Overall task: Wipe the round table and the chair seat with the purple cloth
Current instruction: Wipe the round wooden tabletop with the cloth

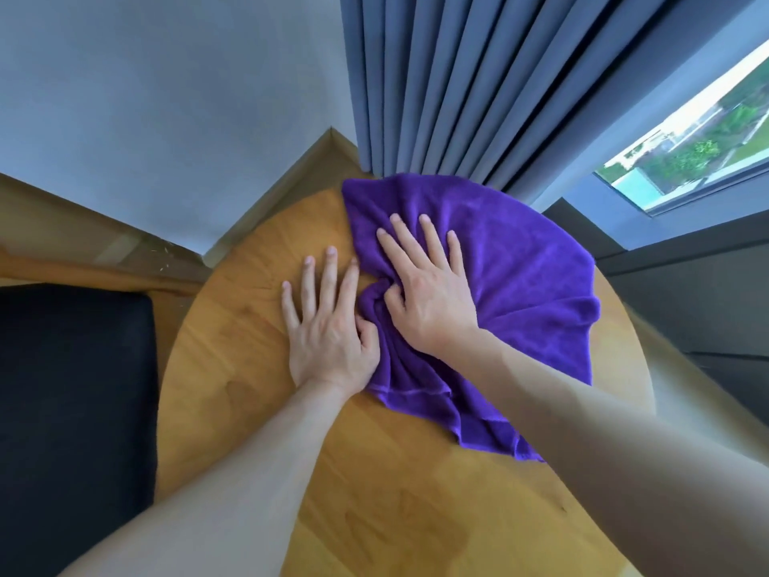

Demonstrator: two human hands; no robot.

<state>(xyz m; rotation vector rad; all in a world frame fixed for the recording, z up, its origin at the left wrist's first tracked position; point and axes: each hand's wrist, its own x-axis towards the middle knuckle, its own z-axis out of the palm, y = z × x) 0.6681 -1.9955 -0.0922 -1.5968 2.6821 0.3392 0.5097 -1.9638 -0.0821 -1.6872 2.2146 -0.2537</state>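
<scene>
Head view. Round wooden surface (258, 410) fills the middle of the frame. Purple cloth (520, 276) lies spread over its far right part, reaching the far edge and the right edge; the near corner of the cloth trails toward the middle of the surface.

Right hand (428, 293): palm down on the cloth, four fingers (428, 239) spread and pointing far. Thumb curled in, bunching a fold of cloth against the palm. Grip: flat press with a thumb pinch on the cloth, not a full fist.

Left hand (328, 326): palm down, fingers spread flat on bare wood just left of the cloth. Thumb side touches the cloth's bunched left edge, thumb tucked against the folds. Grip: open; whether the thumb actually holds cloth, cannot tell.

The two hands sit just beside each other, thumbs nearly meeting at the bunched folds.

Black chair seat (70, 389) at left, beside the surface, lower than it. Nothing rests on it.

Blue-grey curtain (437, 85) hangs at far, just behind the cloth. Window (690, 152) at far right. Pale wall (166, 97) at far left.
</scene>
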